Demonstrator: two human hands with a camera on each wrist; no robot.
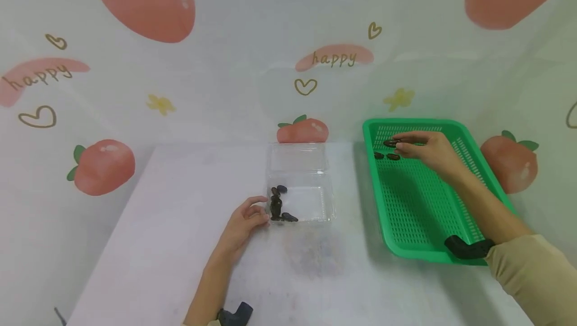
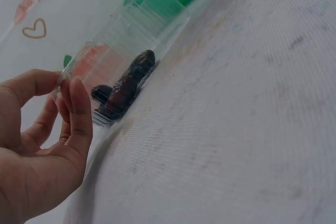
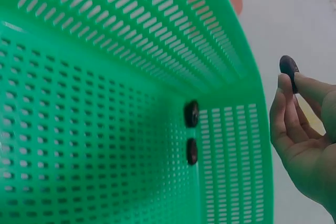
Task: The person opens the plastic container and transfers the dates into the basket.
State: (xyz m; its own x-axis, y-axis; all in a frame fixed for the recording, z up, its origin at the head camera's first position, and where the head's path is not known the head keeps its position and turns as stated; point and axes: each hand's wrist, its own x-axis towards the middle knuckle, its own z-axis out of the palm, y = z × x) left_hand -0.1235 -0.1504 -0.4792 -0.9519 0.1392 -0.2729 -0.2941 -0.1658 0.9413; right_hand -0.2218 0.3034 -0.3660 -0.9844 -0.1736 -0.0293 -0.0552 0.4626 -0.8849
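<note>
My right hand [image 1: 428, 153] pinches a dark, glossy, date-like oval piece [image 3: 289, 71] between thumb and fingertips, above the far left part of the green basket [image 1: 372, 196]. Two more such pieces [image 1: 393, 156] lie in the basket's far left corner. On the table, left of the basket, stands a clear plastic box [image 1: 332, 201] with its lid [image 1: 298, 158] folded back. Several dark pieces [image 2: 123, 95] are gathered along the box's left side. At that side, my left hand [image 1: 245, 221] holds the box's rim between thumb and fingers.
The white table [image 1: 180, 246] reaches back to a white wall sheet [image 1: 234, 55] printed with fruit and hearts. The basket's raised green rim borders the right side of the work area. Black wrist straps [image 1: 469, 248] sit on both forearms.
</note>
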